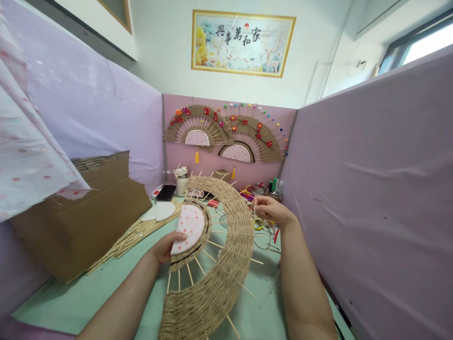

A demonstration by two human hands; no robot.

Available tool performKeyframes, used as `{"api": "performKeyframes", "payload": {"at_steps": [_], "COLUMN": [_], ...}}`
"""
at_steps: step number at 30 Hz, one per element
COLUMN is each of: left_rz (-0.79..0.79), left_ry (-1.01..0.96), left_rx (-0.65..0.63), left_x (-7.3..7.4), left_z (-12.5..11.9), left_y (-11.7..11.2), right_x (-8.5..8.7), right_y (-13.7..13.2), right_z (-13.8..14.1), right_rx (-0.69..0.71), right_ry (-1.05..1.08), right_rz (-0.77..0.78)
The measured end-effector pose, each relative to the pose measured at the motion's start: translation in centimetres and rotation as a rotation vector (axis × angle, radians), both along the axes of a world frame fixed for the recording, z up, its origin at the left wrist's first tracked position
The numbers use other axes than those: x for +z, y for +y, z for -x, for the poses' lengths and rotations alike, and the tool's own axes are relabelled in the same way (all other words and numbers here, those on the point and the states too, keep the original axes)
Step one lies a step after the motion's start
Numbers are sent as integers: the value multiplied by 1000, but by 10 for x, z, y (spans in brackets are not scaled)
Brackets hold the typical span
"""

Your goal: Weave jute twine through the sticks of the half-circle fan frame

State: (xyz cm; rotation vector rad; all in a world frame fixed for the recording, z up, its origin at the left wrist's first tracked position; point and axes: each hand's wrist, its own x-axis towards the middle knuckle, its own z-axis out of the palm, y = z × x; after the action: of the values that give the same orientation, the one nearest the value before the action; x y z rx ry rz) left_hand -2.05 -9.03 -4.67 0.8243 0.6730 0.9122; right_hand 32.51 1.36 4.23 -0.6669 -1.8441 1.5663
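Observation:
A large woven fan of tan twine on thin wooden sticks stands tilted over the table, its arc facing right. At its centre is a white half-round patch with pink dots, edged by a dark line. My left hand grips this centre part, thumb on the patch and fingers behind it. Beside the fan's outer right edge, my right hand is raised with its fingertips pinched together near a stick end. Whatever lies between those fingertips is too small to make out.
Two decorated fans hang on the pink back panel. Cardboard leans at left beside a bundle of thin sticks and white half-round pieces. A phone, a white bottle and a pen holder stand at the back.

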Motion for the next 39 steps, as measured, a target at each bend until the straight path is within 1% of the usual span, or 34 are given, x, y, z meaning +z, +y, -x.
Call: {"api": "performKeyframes", "payload": {"at_steps": [5, 10, 12, 16, 22, 28, 31, 34, 39], "left_rz": [-10, 48, 52, 36, 26, 50, 49, 35, 28], "left_ry": [6, 31, 39, 56, 98, 115, 117, 119, 121], "left_rx": [38, 123, 142, 133, 134, 126, 103, 97, 85], "left_x": [1, 2, 3, 6, 7, 8, 6, 3, -1], "left_z": [0, -2, -2, -4, -6, -9, -8, -5, -4], "left_y": [0, 1, 0, -2, -3, -3, -2, -1, 0], "right_x": [2, -1, -3, -3, 11, 22, 25, 25, 20], "right_y": [-3, 1, 4, 6, -9, -19, -20, -21, -14], "right_z": [12, 13, 11, 7, 2, -5, -4, -1, 2], "right_rx": [-14, -6, -21, -67, -179, -335, -378, -400, -376], "right_ry": [-41, -19, -11, -51, -187, -294, -296, -251, -189], "right_rz": [69, 97, 83, 4, -136, -236, -249, -232, -184]}}
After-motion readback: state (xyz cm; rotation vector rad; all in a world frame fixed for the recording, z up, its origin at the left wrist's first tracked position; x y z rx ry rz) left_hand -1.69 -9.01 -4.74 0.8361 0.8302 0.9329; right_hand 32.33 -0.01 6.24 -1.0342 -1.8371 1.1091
